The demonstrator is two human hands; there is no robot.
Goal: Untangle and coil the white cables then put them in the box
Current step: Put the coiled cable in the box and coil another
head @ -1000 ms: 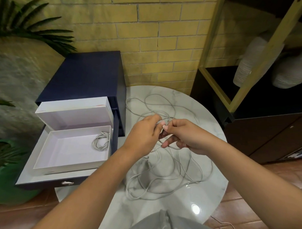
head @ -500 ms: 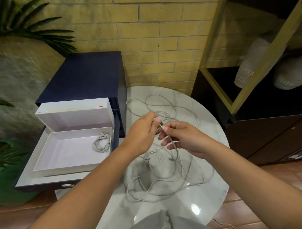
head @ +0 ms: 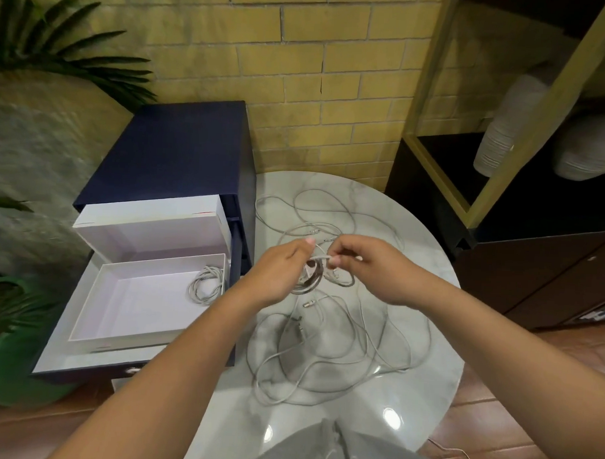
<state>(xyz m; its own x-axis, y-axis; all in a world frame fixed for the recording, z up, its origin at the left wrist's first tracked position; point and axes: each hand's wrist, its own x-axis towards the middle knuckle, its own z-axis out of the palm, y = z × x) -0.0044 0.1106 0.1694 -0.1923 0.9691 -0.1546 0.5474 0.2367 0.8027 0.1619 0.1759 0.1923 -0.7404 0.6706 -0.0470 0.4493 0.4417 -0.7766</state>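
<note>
We pinch one thin white cable (head: 322,256) between left hand (head: 275,276) and right hand (head: 371,269), both sets of fingers curled on it, right of the open white cardboard box (head: 137,302), raised off the loose white cable tangle (head: 324,360) so loops wind without snagging.

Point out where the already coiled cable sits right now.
Head view, left side: the coiled cable lies inside the open white box, in its far right corner, left of the left hand.
</note>
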